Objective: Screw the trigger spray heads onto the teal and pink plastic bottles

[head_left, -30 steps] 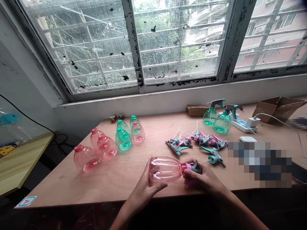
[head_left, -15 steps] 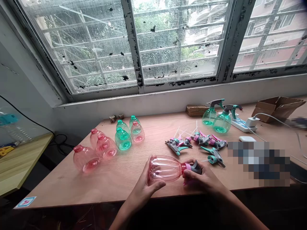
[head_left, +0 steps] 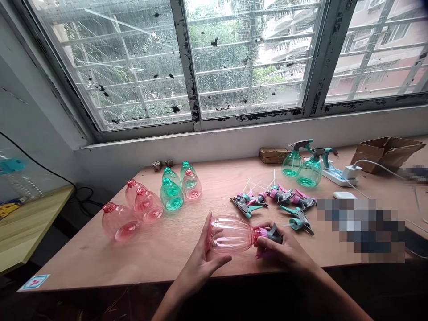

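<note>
A clear pink bottle (head_left: 232, 235) lies on its side near the front edge of the wooden table (head_left: 187, 232). My left hand (head_left: 204, 258) cups its wide base, fingers wrapped round it. My right hand (head_left: 282, 252) grips the grey spray head with a pink collar (head_left: 271, 233) at the bottle's neck. Loose spray heads (head_left: 277, 203) with thin tubes lie just behind my right hand.
Several open pink and green bottles (head_left: 152, 200) stand at the left. Two green bottles with spray heads (head_left: 306, 167) stand at the back right by a power strip (head_left: 337, 174). A cardboard box (head_left: 388, 151) is far right. A lower table (head_left: 30, 223) stands at the left.
My left hand has shifted its hold on the bottle's base, fingers now further round it. The bottle and my right hand have barely moved.
</note>
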Tool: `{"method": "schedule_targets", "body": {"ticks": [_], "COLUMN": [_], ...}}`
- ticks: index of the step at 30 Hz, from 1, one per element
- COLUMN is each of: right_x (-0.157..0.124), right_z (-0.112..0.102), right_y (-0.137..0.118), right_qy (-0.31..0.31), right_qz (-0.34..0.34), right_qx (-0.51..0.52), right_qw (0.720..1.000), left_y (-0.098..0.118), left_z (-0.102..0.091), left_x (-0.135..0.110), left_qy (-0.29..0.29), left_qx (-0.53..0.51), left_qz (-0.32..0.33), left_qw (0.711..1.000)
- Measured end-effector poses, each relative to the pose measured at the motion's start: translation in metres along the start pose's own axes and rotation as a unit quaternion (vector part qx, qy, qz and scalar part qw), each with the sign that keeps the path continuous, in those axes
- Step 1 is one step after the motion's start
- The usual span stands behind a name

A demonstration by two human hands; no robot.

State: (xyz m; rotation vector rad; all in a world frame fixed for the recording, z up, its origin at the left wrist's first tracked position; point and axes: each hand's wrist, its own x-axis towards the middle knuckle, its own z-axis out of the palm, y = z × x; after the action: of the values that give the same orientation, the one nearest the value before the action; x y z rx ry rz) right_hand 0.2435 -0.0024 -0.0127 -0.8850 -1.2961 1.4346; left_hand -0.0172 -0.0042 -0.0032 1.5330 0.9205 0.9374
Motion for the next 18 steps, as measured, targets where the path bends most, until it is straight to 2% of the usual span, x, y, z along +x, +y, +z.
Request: {"method": "schedule_targets", "body": {"ticks": [4, 11, 18], "right_x": [-0.0002, -0.0006, -0.0002], "right_z": [0.0, -0.0002, -0.0001], "right_y": [0.0012, 0.0003, 0.0017], "right_qy": [0.002, -0.002, 0.0], "right_qz": [-0.004, 0.0, 0.0], "right_qx": [0.001, -0.003, -0.008], "right_qw": [1.0, 1.0, 1.0], "left_y": [0.0023, 0.0017, 0.0033], "left_z": [0.0006, 0.0037, 0.0033], "left_x": [-0.0018, -0.0001, -0.0001], "left_qy": [0.01, 0.012, 0.013], "left_qx": [0.03, -0.032, 0.005], "left_qz": [0.0, -0.011, 0.017], "left_qw": [0.999, 0.999, 1.0]}}
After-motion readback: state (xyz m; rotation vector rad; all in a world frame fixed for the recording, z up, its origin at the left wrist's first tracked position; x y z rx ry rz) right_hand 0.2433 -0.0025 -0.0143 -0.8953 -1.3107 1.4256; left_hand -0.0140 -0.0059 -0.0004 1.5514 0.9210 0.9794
